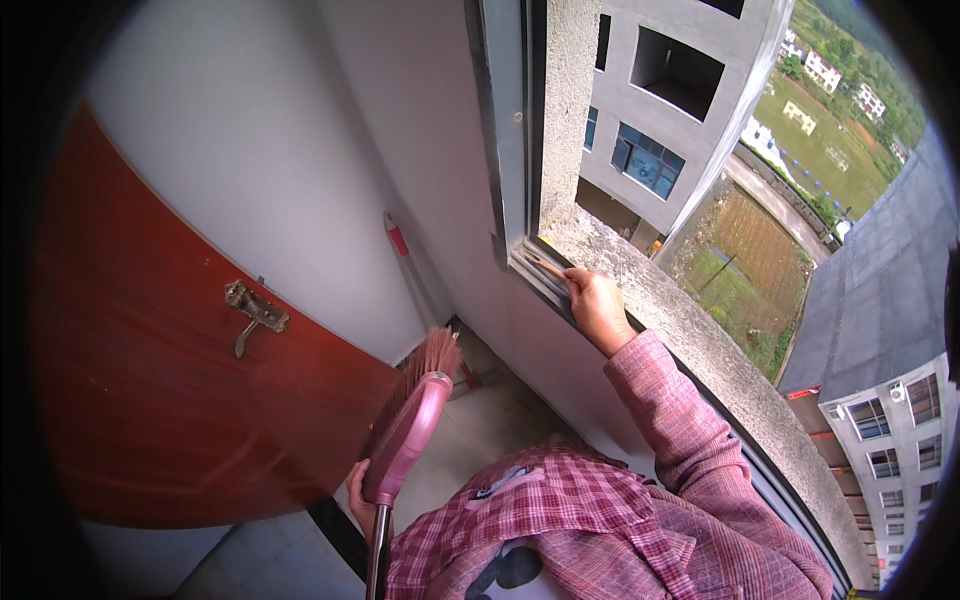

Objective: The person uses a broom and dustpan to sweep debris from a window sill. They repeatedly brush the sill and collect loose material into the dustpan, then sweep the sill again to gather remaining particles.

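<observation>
My right hand (598, 307) is shut around a slim wooden-handled tool (553, 268), possibly a small brush. Its tip reaches into the window track (541, 279) at the corner of the frame; the tip itself is too small to make out. Down at the left, my left hand (360, 491) grips a pink broom (409, 442) by its head, and much of that hand is hidden behind it. The broom's reddish-brown bristles (435, 352) point upward, and its metal handle (379, 544) runs down past my plaid apron (555, 487).
A reddish-brown door (225, 420) with a lever handle (257, 311) stands at left. In the wall corner leans a pole with a pink grip (397, 238). Beyond the track lies a rough concrete ledge (705, 334), with a steep drop to buildings and fields outside.
</observation>
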Tool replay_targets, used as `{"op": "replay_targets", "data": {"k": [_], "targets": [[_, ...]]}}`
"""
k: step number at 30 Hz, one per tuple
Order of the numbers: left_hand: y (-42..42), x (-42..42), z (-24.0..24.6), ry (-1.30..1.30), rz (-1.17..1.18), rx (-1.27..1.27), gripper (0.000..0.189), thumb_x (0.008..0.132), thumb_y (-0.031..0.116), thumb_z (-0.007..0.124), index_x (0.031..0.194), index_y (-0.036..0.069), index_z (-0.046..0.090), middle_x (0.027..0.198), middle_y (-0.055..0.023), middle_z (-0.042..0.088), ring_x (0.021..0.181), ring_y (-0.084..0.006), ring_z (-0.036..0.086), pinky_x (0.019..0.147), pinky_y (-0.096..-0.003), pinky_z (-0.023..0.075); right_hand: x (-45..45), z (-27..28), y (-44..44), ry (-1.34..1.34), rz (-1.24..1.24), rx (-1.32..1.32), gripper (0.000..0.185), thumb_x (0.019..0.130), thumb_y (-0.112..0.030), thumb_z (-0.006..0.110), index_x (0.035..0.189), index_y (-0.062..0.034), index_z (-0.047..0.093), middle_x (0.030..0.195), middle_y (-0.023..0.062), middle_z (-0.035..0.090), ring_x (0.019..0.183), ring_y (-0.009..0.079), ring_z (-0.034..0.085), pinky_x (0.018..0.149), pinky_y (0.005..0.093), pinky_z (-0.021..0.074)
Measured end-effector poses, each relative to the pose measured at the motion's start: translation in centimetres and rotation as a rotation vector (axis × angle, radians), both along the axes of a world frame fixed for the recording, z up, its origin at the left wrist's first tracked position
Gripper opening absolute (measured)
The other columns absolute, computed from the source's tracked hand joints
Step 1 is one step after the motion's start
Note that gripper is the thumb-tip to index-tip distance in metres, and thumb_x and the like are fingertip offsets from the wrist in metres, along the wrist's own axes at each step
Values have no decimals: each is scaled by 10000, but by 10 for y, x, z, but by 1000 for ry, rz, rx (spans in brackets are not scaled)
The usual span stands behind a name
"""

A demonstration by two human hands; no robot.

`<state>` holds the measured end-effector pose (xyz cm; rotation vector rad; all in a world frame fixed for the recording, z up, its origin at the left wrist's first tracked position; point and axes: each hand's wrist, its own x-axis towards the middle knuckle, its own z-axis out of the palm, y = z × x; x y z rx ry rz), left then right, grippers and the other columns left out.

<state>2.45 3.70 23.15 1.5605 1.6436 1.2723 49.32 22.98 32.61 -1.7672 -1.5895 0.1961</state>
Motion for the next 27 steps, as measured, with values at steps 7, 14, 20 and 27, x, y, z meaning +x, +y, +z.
{"op": "replay_targets", "data": {"k": [7,14,20,27], "targets": [[9,3,5,-1,-61,60,698,679,-109,744,1346,16,578,1332,-111,558,1244,-238,541,1080,-355,418,-5,16,-13,-63,82,50,154,945,-134,648,1058,-69,730,873,161,663,803,390,663,719,450,541],[12,-7,0,-39,1,17,696,685,-111,737,1349,21,578,1344,-105,545,1248,-242,540,1080,-356,421,15,39,-70,-104,-19,-37,157,939,-136,660,1054,-60,735,871,177,676,790,386,673,689,437,533],[11,-14,-3,3,-11,8,721,680,-154,717,1362,21,566,1364,-101,527,1262,-244,533,1085,-354,419,19,9,-38,112,-12,-83,195,926,-113,652,1066,-12,743,840,221,714,769,338,721,722,387,555],[15,-2,7,-19,-39,2,730,673,-163,721,1361,29,571,1365,-93,523,1260,-238,533,1089,-354,418,-9,6,-3,-62,9,35,163,937,-145,649,1054,-69,733,862,179,681,792,387,676,705,446,542]]}}
